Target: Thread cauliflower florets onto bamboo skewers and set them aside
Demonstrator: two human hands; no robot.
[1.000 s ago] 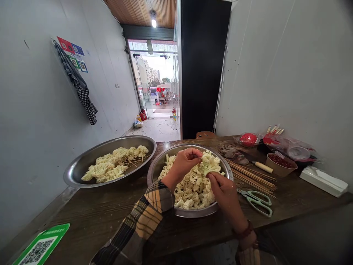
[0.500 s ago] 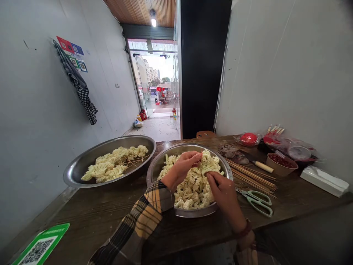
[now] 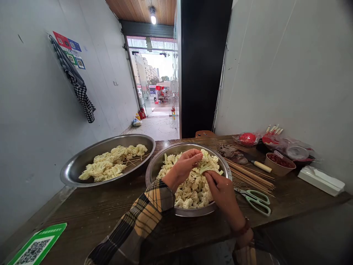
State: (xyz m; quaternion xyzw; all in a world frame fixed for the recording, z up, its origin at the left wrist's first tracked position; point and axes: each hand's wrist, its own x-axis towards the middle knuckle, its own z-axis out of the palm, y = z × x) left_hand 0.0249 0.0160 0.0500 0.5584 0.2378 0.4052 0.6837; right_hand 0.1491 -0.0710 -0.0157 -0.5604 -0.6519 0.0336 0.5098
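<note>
Above a round steel bowl heaped with cauliflower pieces, my two hands meet at a pale cauliflower floret. My left hand is closed, thumb and fingers pinched at the floret's far left side. Lower and to the right, my right hand pinches its stalk between thumb and forefinger. The floret blends with the heap behind it, so its full outline is unclear. Whether a skewer is in my fingers cannot be made out.
Left of the bowl, an oval steel basin holds cauliflower on thin sticks. To the right lie bamboo skewers, green-handled scissors, a wooden-handled knife, a tub of red contents and a white packet. A green QR card lies front left.
The view has shifted slightly. Both hands stay at the floret, which seems a little turned, its stalk showing lower near my right fingertips.
</note>
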